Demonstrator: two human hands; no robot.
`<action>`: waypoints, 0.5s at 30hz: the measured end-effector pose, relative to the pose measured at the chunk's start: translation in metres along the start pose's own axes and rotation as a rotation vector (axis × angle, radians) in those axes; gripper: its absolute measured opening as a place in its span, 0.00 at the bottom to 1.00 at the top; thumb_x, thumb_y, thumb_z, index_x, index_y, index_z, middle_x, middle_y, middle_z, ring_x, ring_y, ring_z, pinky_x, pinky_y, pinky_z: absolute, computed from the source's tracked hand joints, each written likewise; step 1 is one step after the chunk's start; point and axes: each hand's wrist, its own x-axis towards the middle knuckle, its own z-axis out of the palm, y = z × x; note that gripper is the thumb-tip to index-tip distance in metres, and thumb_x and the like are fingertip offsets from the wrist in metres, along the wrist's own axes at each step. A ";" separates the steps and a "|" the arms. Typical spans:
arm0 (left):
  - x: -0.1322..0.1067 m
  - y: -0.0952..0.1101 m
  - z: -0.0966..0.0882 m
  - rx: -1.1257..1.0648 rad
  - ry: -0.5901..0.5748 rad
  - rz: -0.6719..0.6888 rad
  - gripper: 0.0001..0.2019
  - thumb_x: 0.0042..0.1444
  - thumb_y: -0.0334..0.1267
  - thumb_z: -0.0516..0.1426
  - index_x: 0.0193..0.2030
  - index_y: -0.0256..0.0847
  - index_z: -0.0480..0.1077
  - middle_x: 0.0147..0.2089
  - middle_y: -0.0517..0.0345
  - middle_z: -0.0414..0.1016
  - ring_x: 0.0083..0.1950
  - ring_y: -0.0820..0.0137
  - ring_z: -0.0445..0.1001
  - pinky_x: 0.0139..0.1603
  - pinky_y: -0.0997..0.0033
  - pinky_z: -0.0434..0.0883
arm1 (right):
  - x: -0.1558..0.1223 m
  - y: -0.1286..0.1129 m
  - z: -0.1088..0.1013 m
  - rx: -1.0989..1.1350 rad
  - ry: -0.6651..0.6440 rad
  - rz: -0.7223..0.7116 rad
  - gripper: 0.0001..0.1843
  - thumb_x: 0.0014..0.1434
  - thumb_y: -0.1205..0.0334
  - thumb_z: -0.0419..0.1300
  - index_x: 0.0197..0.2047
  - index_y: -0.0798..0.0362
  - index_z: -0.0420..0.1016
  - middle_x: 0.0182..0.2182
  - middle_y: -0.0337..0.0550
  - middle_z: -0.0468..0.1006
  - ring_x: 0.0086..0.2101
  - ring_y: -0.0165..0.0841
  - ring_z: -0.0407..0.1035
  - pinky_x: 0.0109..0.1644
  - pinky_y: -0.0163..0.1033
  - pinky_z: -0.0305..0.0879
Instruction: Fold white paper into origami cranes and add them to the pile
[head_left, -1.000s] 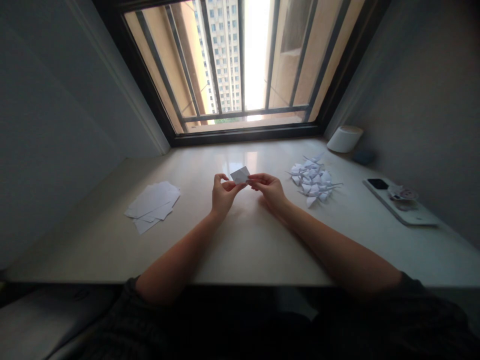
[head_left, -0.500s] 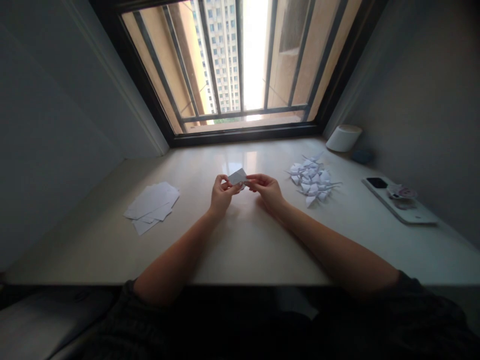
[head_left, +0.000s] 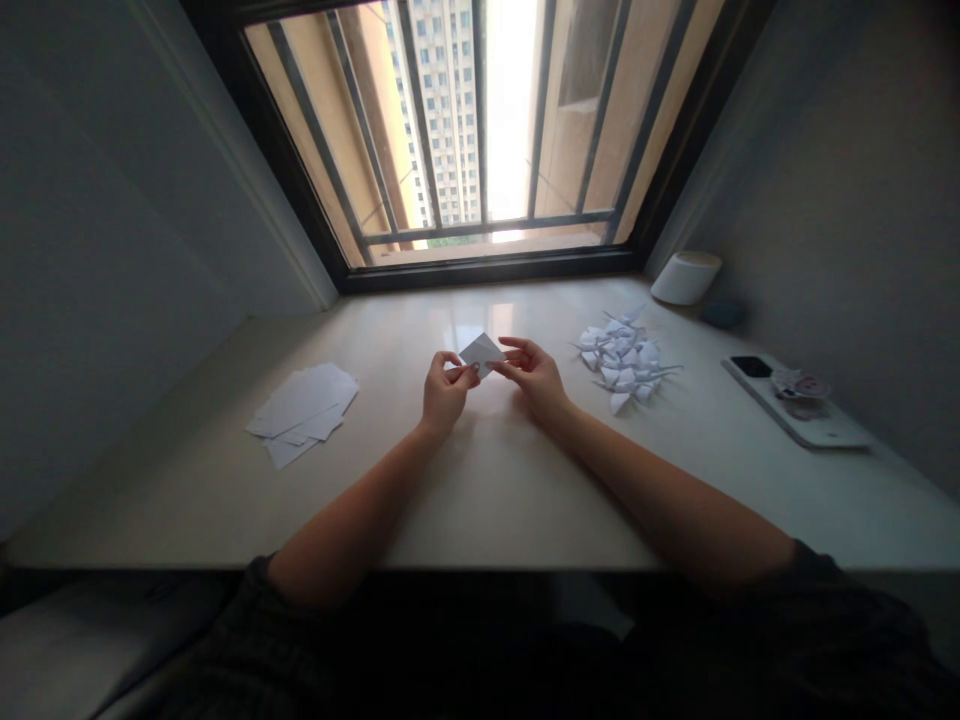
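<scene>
A small folded piece of white paper [head_left: 482,350] is held up over the middle of the table, its corner pointing away from me. My left hand [head_left: 448,388] pinches its left side between thumb and fingers. At the right edge, my right hand [head_left: 534,375] has its thumb against the paper, with the fingers slightly raised behind it. A loose stack of white paper sheets [head_left: 304,405] lies to the left of my hands. On the right is a heap of folded white paper pieces [head_left: 622,355] with pointed ends.
The pale table [head_left: 480,500] ends in a straight front edge. A phone [head_left: 795,402] with a grip on its back lies at the right. Behind it stand a white cylindrical object [head_left: 686,277] and a small dark item [head_left: 722,312]. A barred window [head_left: 487,130] is beyond.
The paper has turned so that its corner now points away from me and more of its face shows. My right fingers have spread slightly; the left hand stays nearly in place.
</scene>
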 end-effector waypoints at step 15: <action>0.001 0.003 0.000 -0.002 0.033 -0.009 0.21 0.44 0.43 0.66 0.35 0.42 0.56 0.25 0.61 0.76 0.31 0.68 0.77 0.37 0.67 0.73 | -0.002 -0.004 0.001 0.053 0.031 0.118 0.21 0.40 0.57 0.70 0.40 0.49 0.79 0.27 0.37 0.79 0.28 0.28 0.67 0.35 0.37 0.61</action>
